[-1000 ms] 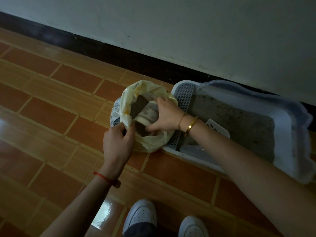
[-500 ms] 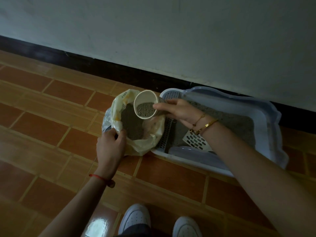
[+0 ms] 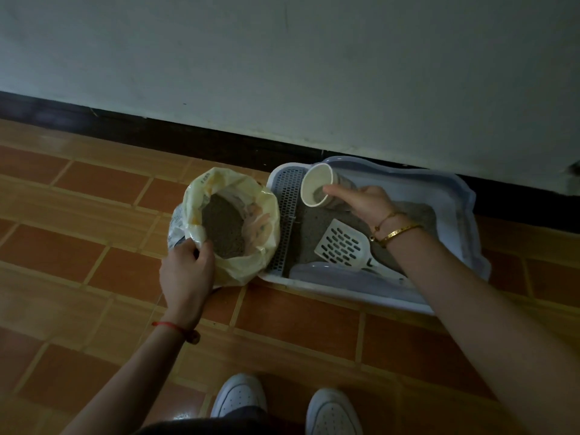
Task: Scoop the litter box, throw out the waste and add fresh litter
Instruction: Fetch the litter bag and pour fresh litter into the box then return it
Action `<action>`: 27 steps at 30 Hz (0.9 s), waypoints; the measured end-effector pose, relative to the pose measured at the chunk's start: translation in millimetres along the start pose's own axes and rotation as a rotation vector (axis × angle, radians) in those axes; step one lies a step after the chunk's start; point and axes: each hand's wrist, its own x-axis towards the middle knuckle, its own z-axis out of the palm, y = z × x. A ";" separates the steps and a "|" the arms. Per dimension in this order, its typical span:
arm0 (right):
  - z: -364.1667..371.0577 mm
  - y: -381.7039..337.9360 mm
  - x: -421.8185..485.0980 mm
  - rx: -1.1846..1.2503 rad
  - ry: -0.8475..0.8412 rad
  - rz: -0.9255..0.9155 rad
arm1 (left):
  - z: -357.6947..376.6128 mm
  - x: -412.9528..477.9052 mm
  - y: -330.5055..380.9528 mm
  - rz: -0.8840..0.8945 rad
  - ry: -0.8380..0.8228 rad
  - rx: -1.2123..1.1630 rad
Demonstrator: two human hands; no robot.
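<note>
This looks like a room in my home: glazed brown floor tiles (image 3: 94,189) with pale grout run up to a dark skirting board (image 3: 157,136) under a plain painted wall (image 3: 282,58). A cat's litter box (image 3: 423,186) sits on the floor against that wall, an open litter bag (image 3: 238,271) just beside it, my white sneakers (image 3: 240,395) near them

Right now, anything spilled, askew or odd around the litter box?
No spill visible; the left hand holds the litter bag upright. Odd: the slotted scoop lies on the litter inside the litter box, near the tipped cup in the right hand, so the pour may bury it.
</note>
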 end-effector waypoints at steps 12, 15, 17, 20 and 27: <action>-27.3 15.6 -3.5 -0.842 0.257 -0.422 | -0.3 -1.0 0.4 -0.023 -0.023 0.007; -33.1 13.7 -5.0 -0.886 0.293 -0.452 | -0.6 -0.9 -0.7 -0.030 -0.029 0.006; -39.4 11.8 -5.1 -0.881 0.349 -0.443 | -1.5 -0.9 -0.7 -0.034 -0.031 0.008; -50.6 6.3 -7.8 -0.872 0.452 -0.451 | -3.2 -1.0 1.1 -0.038 -0.026 0.021; -50.6 -12.4 -9.9 -1.085 0.517 -0.787 | -5.3 -2.0 2.8 -0.030 -0.032 0.029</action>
